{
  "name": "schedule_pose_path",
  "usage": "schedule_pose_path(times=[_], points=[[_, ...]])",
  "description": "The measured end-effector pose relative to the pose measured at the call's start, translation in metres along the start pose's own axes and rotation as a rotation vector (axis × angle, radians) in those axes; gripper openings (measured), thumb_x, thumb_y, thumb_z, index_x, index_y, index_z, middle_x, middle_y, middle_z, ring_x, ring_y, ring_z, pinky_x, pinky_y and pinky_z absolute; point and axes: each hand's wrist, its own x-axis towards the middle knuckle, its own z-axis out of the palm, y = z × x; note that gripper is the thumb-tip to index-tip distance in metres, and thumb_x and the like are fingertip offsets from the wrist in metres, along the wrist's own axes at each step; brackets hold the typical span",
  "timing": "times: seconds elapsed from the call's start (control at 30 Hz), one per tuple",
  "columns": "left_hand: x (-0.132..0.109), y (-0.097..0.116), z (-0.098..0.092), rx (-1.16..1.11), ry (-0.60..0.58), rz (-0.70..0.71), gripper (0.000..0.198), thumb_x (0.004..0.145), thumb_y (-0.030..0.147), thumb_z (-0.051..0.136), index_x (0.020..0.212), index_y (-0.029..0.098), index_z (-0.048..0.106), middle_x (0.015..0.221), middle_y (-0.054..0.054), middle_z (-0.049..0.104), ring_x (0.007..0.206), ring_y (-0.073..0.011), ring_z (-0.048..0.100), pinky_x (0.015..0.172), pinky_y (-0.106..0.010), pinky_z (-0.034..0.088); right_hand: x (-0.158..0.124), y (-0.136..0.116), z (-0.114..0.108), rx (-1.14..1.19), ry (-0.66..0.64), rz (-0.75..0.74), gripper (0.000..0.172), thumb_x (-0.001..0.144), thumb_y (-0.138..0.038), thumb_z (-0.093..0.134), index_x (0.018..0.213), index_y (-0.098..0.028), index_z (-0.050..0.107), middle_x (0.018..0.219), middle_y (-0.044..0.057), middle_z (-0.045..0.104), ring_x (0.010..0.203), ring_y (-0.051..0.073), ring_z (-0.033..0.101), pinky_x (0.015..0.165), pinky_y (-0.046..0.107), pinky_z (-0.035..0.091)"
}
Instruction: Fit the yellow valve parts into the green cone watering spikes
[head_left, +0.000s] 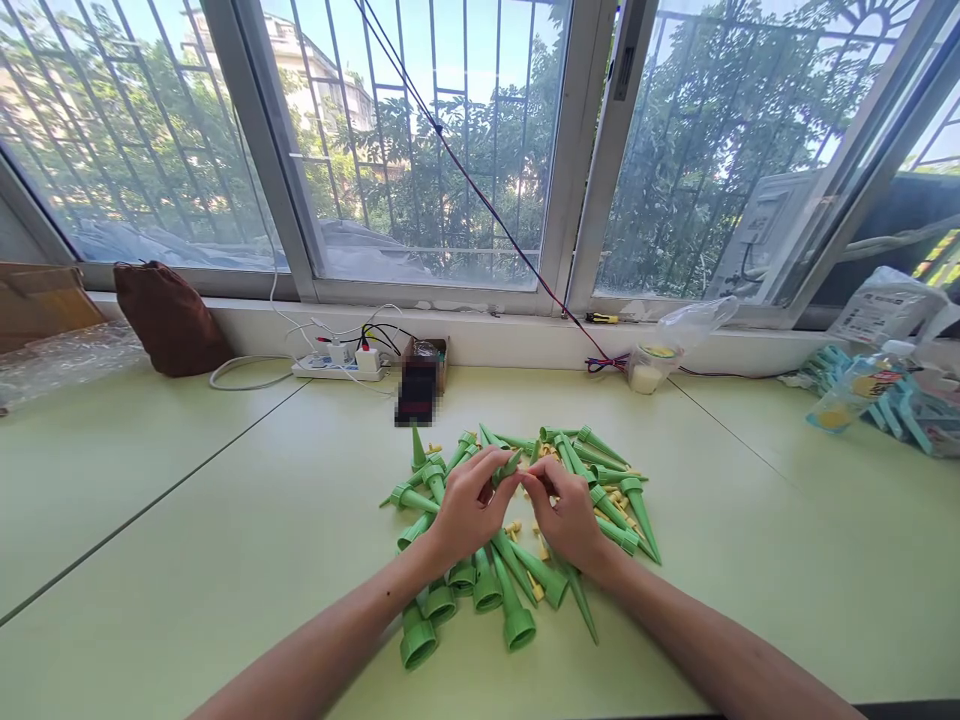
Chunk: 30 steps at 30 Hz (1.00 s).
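Note:
Many green plastic spikes (519, 622) with wide ribbed collars lie in a loose ring on the pale green table (247, 560). Small yellow parts (538, 588) are scattered among them. Over the middle of the ring, my left hand (471, 500) is closed around a green spike, its pointed end showing between thumb and fingers. Touching it at the fingertips, my right hand (564, 508) is pinched on something small that I cannot make out.
Behind the pile stand a dark blurred device (416, 392) and a power strip (337, 368). A brown bag (166, 318) sits at the back left. A plastic cup (646, 368) and a bottle (855, 390) are at the back right, below the windows.

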Motion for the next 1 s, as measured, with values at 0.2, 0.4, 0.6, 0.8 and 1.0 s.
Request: schedule_pose_path(times=[0.2,0.4,0.6,0.8,1.0], points=[[0.002,0.005,0.000,0.027,0.027,-0.015,0.013,0.095,0.026,0.052,0.085,0.019,0.056,0.069,0.003,0.049,0.051,-0.0090,0.038,0.050,-0.021,0.032,0.002,0.000,0.001,-0.029,-0.010,0.000,0.027,0.100,-0.036,0.046,0.079,-0.021,0.053,0.061,-0.003,0.050,0.051,0.012,0.045,0.052,0.024,0.038],[0.004,0.007,0.001,0.020,0.061,-0.071,0.016,0.094,0.028,0.054,0.082,0.018,0.056,0.065,0.004,0.048,0.051,-0.0087,0.038,0.049,-0.021,0.030,0.004,-0.006,0.001,-0.065,0.015,0.021,0.023,0.101,-0.034,0.045,0.087,-0.020,0.056,0.063,-0.002,0.052,0.052,0.013,0.046,0.052,0.025,0.038],[0.002,0.000,0.003,-0.015,0.085,-0.190,0.017,0.094,0.034,0.054,0.089,0.018,0.060,0.059,0.005,0.046,0.049,-0.0090,0.038,0.048,-0.021,0.030,0.005,-0.009,0.001,-0.072,-0.029,0.012,0.020,0.100,-0.031,0.048,0.110,-0.019,0.061,0.089,0.006,0.069,0.060,0.015,0.057,0.057,0.028,0.046],[0.003,-0.004,0.003,-0.024,0.073,-0.226,0.020,0.094,0.036,0.054,0.090,0.018,0.061,0.057,0.005,0.047,0.047,-0.0094,0.039,0.047,-0.022,0.030,0.006,-0.003,0.002,-0.087,-0.055,-0.081,0.019,0.100,-0.026,0.046,0.103,-0.019,0.064,0.089,0.007,0.069,0.071,0.018,0.060,0.064,0.029,0.047],[0.004,-0.003,0.001,0.071,0.081,-0.116,0.016,0.093,0.031,0.055,0.087,0.018,0.062,0.056,0.005,0.048,0.047,-0.0091,0.039,0.048,-0.021,0.031,0.004,0.001,0.001,-0.124,-0.117,-0.085,0.026,0.101,-0.028,0.042,0.086,-0.019,0.060,0.070,0.002,0.061,0.063,0.016,0.055,0.061,0.027,0.042]])
